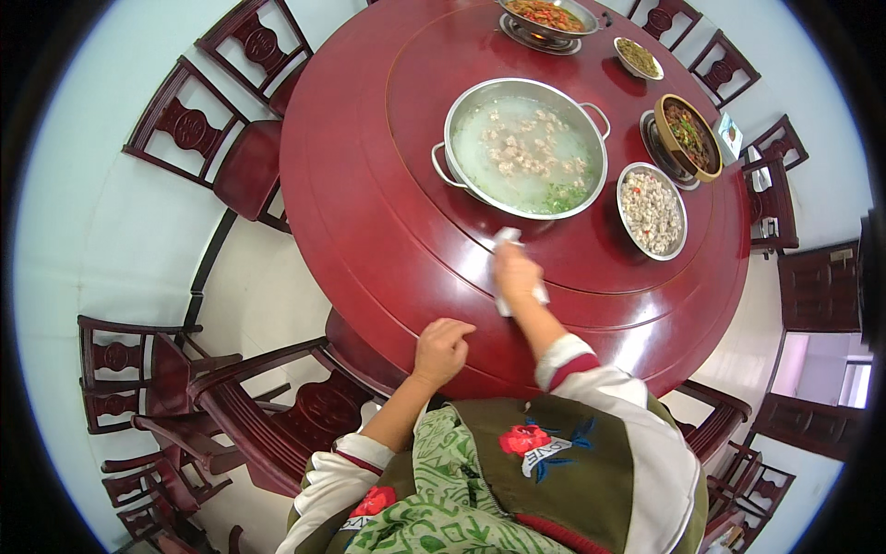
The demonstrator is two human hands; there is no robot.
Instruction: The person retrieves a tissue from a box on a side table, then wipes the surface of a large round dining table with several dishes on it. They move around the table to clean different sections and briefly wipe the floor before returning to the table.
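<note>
My right hand (518, 274) grips a white cloth or tissue (504, 305), pressed to the glossy red round table (360, 277) across the seam of its turntable (429, 118). The hand is slightly blurred. Just beyond it stands a wide two-handled steel pot (453, 154) of pale broth with meat pieces and chopped greens. My left hand (441, 350) is held near the front edge of the table, fingers loosely curled with the index finger extended, and nothing shows in it. Whether it touches the tabletop I cannot tell.
Right of the pot are a steel bowl of pale chopped food (651, 211) and a brown-rimmed pot (689, 138) on a stand. Farther back sit a small dish (638, 58) and a steel wok (550, 17) over a burner. A wooden chair (277, 408) stands close on my left.
</note>
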